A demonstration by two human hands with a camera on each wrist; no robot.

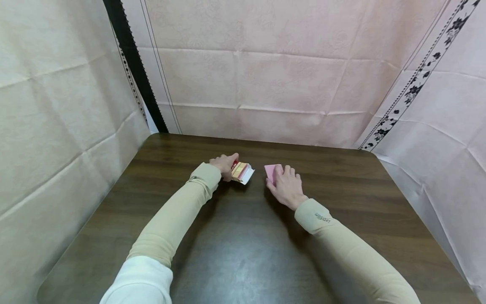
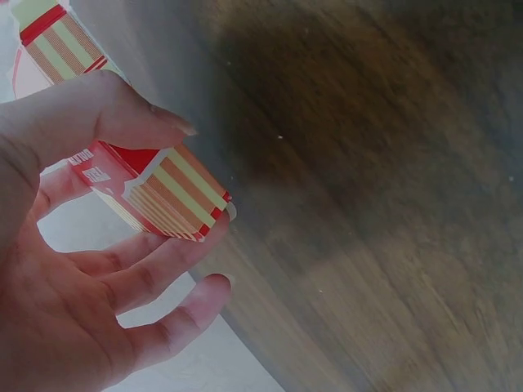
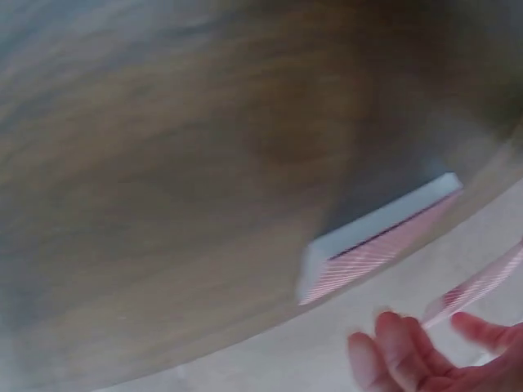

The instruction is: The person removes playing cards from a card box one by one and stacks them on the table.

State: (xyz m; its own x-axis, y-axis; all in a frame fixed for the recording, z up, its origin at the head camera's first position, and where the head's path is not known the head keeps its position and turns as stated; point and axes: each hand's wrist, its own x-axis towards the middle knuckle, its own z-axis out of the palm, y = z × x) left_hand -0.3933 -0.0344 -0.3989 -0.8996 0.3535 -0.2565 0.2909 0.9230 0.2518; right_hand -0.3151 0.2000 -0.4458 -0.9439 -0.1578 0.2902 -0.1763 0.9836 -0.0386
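In my left hand [image 1: 225, 165] I grip a small red and yellow striped cardboard box [image 2: 184, 192], thumb on one side and fingers on the other. Its white end flap [image 1: 247, 175] stands open on the side toward the right hand. Across from it my right hand [image 1: 289, 188] bends over pink cards [image 1: 270, 171], fingers and thumb on either side of them. The blurred right wrist view shows a white-edged stack of pink-patterned cards [image 3: 384, 237] apart from the fingertips, and a separate pink-patterned card [image 3: 474, 286] between thumb and fingers.
Both hands are over the far half of a dark wood table [image 1: 235, 236] with rounded corners. Pale cloth hangs [image 1: 243, 80] behind its far edge and along both sides. A black strip [image 1: 136, 63] runs down the back left.
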